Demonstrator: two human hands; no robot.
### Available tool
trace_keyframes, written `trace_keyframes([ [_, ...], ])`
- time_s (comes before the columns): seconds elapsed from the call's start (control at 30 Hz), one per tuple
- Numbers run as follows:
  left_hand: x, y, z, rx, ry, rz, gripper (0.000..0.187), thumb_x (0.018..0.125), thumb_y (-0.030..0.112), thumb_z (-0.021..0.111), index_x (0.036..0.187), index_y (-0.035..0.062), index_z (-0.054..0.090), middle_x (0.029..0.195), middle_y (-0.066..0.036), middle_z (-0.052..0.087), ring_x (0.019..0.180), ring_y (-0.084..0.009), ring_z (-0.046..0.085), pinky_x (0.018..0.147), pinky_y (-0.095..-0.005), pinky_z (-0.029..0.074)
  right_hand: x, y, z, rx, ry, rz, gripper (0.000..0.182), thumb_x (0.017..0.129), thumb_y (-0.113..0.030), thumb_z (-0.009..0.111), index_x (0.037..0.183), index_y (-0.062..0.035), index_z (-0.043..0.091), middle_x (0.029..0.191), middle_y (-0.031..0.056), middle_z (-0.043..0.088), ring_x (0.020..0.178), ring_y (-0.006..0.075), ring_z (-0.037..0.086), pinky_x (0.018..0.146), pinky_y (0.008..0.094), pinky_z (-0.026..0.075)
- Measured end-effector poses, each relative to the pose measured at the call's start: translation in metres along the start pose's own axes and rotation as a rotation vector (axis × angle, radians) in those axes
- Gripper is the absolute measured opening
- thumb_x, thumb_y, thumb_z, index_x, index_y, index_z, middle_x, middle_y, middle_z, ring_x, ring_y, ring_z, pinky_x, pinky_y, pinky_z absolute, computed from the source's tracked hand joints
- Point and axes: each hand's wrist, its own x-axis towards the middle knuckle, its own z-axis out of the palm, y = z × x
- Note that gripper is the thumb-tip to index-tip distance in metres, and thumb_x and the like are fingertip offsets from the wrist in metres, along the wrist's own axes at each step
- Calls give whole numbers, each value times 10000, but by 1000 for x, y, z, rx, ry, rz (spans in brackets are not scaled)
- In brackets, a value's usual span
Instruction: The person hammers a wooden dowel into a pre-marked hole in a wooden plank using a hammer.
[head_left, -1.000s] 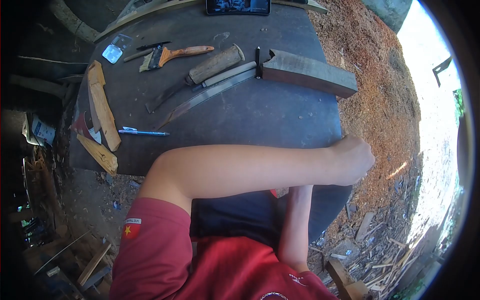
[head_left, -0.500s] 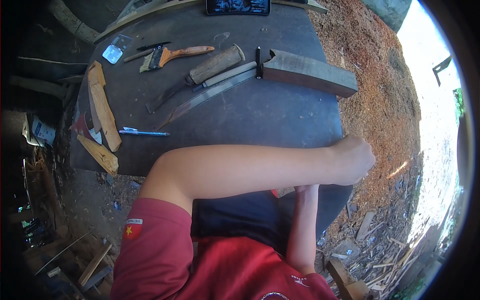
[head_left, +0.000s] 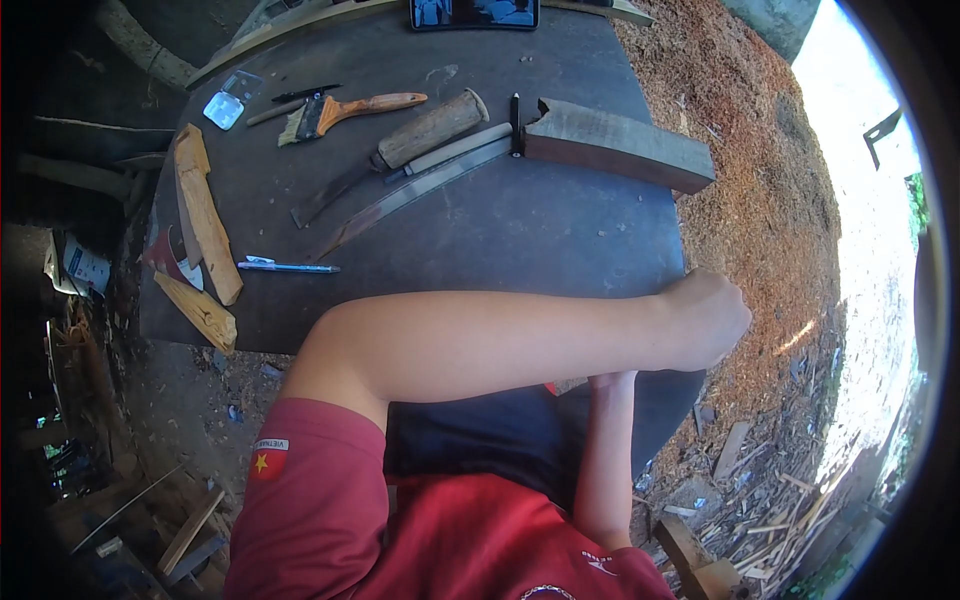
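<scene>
My left forearm lies across the view from left to right, and my left hand [head_left: 706, 320] is closed in a fist beyond the table's right edge. Its fingers curl away from me, so anything inside them is hidden. Behind that forearm, most of my right hand [head_left: 612, 380] is out of sight; only the wrist area and forearm show below. On the dark table [head_left: 560, 235], a wooden block [head_left: 620, 147] is nearest to the fist. Beside the block lie a wooden-handled chisel [head_left: 430, 130], a second long blade with a pale handle [head_left: 455, 150] and a black pen [head_left: 516, 125].
A paintbrush [head_left: 370, 104], a small clear case [head_left: 224, 110], a blue pen [head_left: 290, 266] and wood offcuts [head_left: 205, 215] lie on the left. A phone [head_left: 474, 14] stands at the back. Sawdust [head_left: 750, 230] and wood scraps cover the ground to the right.
Both arms stay almost exactly where they were. The picture on the phone screen is different.
</scene>
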Motion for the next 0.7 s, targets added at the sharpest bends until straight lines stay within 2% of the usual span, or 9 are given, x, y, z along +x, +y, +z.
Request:
trace_keyframes([
  [0.17,0,-1,1,-5,-8,6,278,859,249,725,723,8,744,686,-168,713,670,-336,744,630,-446,605,-2,1,-2,-44,32,-42,585,1128,-444,441,1525,-16,475,1480,163,571,1314,297,600,1083,446,516],
  [0.23,0,-1,2,-7,6,10,287,864,259,725,729,6,745,687,-170,713,675,-337,746,634,-446,607,-11,1,11,-133,88,-132,585,1124,-442,457,1521,-13,470,1486,163,563,1310,290,599,1074,444,520],
  [0.3,1,1,1,35,-30,-27,225,843,243,740,767,33,772,748,-150,748,746,-312,764,677,-437,617,-21,-1,28,-269,162,-250,592,1112,-451,485,1506,-8,466,1495,166,553,1300,278,600,1058,444,530],
  [0.4,2,2,4,50,-46,-48,208,835,243,744,792,44,784,788,-147,764,784,-306,773,701,-441,623,-42,-18,27,-760,365,-364,553,1099,-450,520,1368,30,577,1287,186,690,1126,287,698,908,423,591],
  [0.47,5,0,5,35,-37,-52,215,839,246,737,797,39,782,795,-153,764,788,-314,774,703,-449,624,-85,-75,60,-1351,339,-38,503,1088,-414,563,1223,59,670,972,184,757,862,259,757,704,368,591],
  [0.53,5,-1,4,4,-30,-57,220,846,242,725,802,34,779,801,-158,763,794,-321,776,702,-457,625,-125,-101,99,-1570,405,-136,447,1074,-376,611,1059,59,713,718,158,724,621,214,726,555,338,533],
  [0.6,4,-1,3,0,-18,-46,310,900,291,712,779,10,758,758,-180,740,762,-352,765,691,-468,622,-170,-134,158,-1684,412,-56,379,1047,-344,671,1022,33,697,715,134,738,589,179,719,550,325,523],
  [0.67,3,-2,0,-6,-14,-39,364,936,319,697,770,-1,748,741,-191,730,749,-367,760,690,-475,620,-202,-150,211,-1744,353,-222,327,1014,-315,726,983,7,679,672,118,728,569,183,711,546,317,515],
  [0.7,1,-2,-2,-14,-21,-39,371,944,323,688,772,0,748,744,-192,731,752,-367,760,696,-477,620,-213,-148,229,-1853,296,-433,301,988,-301,754,978,-10,680,674,124,723,564,190,709,543,321,511],
])
